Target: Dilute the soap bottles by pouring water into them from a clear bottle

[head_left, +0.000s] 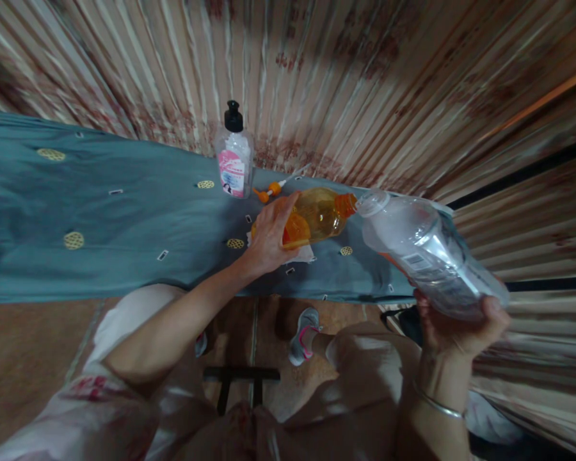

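My left hand [272, 235] is wrapped round an amber plastic bottle [319, 216] with orange liquid or label low on it; it is tilted, its orange neck pointing right. My right hand [461, 326] grips a large clear plastic bottle [422, 250] from below, tipped so that its mouth meets the mouth of the amber one. Whether liquid flows between them I cannot tell. Behind my left hand lies an orange pump top [271, 192] with a clear tube. A white tissue or cloth [303, 254] shows partly under the amber bottle.
A clear bottle with a black cap and pink label [233, 160] stands near the back edge. The blue patterned cloth [139, 218] covers the narrow surface. Pleated curtains [278, 83] hang right behind it. Below is a tiled floor [29, 346].
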`<state>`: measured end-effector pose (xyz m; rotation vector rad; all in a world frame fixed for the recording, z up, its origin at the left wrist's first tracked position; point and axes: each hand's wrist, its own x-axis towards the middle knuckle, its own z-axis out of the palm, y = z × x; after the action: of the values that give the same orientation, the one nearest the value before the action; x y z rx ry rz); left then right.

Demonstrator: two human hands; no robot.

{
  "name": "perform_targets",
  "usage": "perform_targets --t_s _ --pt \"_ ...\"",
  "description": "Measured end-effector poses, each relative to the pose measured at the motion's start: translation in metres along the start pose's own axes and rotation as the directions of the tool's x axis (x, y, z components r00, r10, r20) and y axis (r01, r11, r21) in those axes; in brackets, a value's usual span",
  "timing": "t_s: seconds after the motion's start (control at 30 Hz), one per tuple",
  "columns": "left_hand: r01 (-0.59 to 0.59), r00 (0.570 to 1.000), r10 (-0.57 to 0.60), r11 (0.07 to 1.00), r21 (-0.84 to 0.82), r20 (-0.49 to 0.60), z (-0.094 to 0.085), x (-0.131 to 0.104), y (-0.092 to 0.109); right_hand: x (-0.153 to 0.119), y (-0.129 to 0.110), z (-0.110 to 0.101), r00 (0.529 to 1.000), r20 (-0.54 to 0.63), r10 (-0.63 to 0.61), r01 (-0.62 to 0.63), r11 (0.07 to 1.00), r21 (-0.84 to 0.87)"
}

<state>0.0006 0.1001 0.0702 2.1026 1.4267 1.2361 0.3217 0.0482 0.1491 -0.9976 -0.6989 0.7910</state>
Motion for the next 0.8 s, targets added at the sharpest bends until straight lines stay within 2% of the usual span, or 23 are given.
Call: perform_targets --t_s 0.8 --pt "0.023 1.0 -0.023 0.999 -0.022 0.003 -0.0004 0.0002 0.0008 -0.0017 -0.002 0.0005 1.0 0.004 0.001 -0.001 1.0 -0.013"
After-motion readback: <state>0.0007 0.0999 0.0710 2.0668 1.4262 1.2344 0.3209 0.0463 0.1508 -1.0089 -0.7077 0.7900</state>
